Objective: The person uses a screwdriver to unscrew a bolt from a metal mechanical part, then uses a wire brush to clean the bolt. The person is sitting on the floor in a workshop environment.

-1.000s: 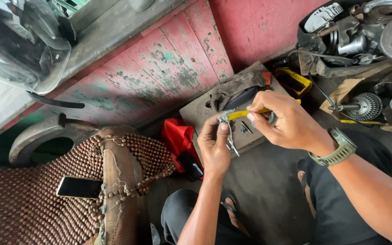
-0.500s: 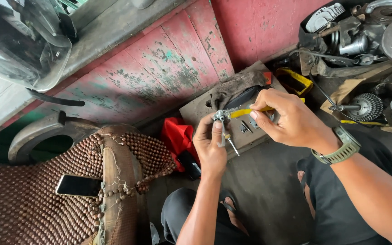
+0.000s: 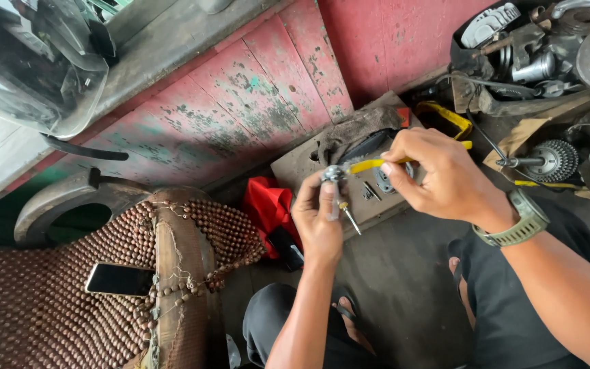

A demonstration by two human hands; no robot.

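My right hand (image 3: 438, 178) grips yellow-handled pliers (image 3: 370, 165), whose jaws close on a small metal part (image 3: 334, 174). My left hand (image 3: 319, 222) pinches that same part from below; a thin metal rod (image 3: 349, 217) sticks out down and to the right of the fingers. Both hands hover above a grey wooden block (image 3: 349, 171) on the floor. A green watch (image 3: 517, 222) sits on my right wrist.
A beaded seat cover (image 3: 69, 301) with a phone (image 3: 119, 279) on it lies at the left. A red cloth (image 3: 268, 208) lies beside the block. Engine parts and gears (image 3: 548, 61) pile up at the top right. A worn red wooden wall (image 3: 240, 96) runs behind.
My hands have shifted slightly; the left hand's fingers have moved up to the part at the pliers' jaws. Everything else stays still.
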